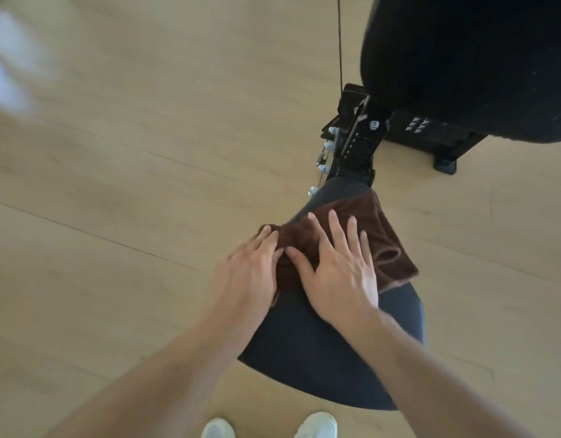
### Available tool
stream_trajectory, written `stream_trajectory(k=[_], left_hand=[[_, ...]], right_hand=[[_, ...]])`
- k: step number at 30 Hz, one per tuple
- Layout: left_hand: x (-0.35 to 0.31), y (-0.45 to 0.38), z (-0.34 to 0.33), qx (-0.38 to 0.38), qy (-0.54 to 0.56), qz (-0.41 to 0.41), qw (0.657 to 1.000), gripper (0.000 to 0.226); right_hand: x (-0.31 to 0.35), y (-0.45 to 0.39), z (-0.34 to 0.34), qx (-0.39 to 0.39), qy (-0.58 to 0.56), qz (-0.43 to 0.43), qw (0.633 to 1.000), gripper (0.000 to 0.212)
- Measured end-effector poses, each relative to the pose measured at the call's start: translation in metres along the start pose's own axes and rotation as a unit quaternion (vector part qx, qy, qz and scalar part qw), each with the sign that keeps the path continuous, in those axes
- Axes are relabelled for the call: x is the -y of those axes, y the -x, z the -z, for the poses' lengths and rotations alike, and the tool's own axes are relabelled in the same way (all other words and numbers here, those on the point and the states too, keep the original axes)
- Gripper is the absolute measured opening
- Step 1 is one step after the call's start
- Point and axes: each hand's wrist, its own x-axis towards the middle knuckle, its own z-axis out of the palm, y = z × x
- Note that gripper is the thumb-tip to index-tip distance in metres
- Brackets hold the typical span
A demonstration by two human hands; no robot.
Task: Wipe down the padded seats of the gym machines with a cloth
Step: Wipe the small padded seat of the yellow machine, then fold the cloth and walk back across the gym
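A dark brown cloth (386, 238) lies spread over the narrow far half of a black padded seat (320, 358). My right hand (339, 273) presses flat on the cloth, fingers straight and spread. My left hand (247, 273) rests on the cloth's left edge, fingers straight, where the cloth hangs over the seat's left side. Both forearms reach in from the bottom of the view. The part of the seat under the cloth and hands is hidden.
The seat's black metal bracket (355, 143) with bolts joins it to the machine frame. A large black back pad (468, 64) fills the top right. A thin cable (339, 42) runs upward. Light wooden floor (114, 184) surrounds the machine. My white shoes (317, 426) stand below the seat.
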Motion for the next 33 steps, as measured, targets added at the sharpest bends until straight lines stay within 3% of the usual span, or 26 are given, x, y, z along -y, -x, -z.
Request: stream_trajectory(k=[2,6,8,11,21,24,26,28,31,33], left_hand=[[-0.004,-0.024,-0.002,-0.023,0.039,0.031,0.998,0.032],[0.007,-0.072,-0.001,0.106,0.237,0.165,0.952,0.037],[0.017,-0.069,0.0,0.125,0.228,0.182,0.948,0.039],[0.032,-0.045,0.006,0.093,0.195,0.169,0.962,0.036],[0.049,0.105,-0.011,-0.051,0.295,0.201,0.933,0.02],[0.036,0.138,-0.01,-0.051,0.371,0.239,0.896,0.012],[0.02,0.162,-0.018,0.003,0.386,0.262,0.885,0.011],[0.004,0.186,-0.036,0.121,0.365,0.253,0.888,0.007],[-0.025,0.213,-0.053,0.269,0.43,0.26,0.822,0.016],[-0.044,0.228,-0.047,0.311,0.472,0.263,0.782,0.023]], right_hand=[[-0.002,-0.029,0.006,0.003,0.0,0.034,0.999,0.074],[0.004,-0.093,0.02,0.056,0.033,0.076,0.995,0.078],[0.016,-0.104,0.024,0.077,0.086,0.079,0.99,0.077],[0.038,-0.088,0.028,0.094,0.11,0.106,0.984,0.068],[0.053,0.034,-0.009,0.069,-0.082,0.201,0.974,0.054],[0.032,0.086,-0.014,0.058,-0.097,0.197,0.974,0.045],[0.013,0.117,-0.014,0.05,-0.102,0.171,0.979,0.042],[-0.012,0.147,-0.014,0.02,-0.091,0.143,0.985,0.038],[-0.061,0.187,-0.014,0.008,-0.118,0.051,0.992,0.034],[-0.081,0.209,0.002,0.04,-0.159,-0.05,0.985,0.049]])
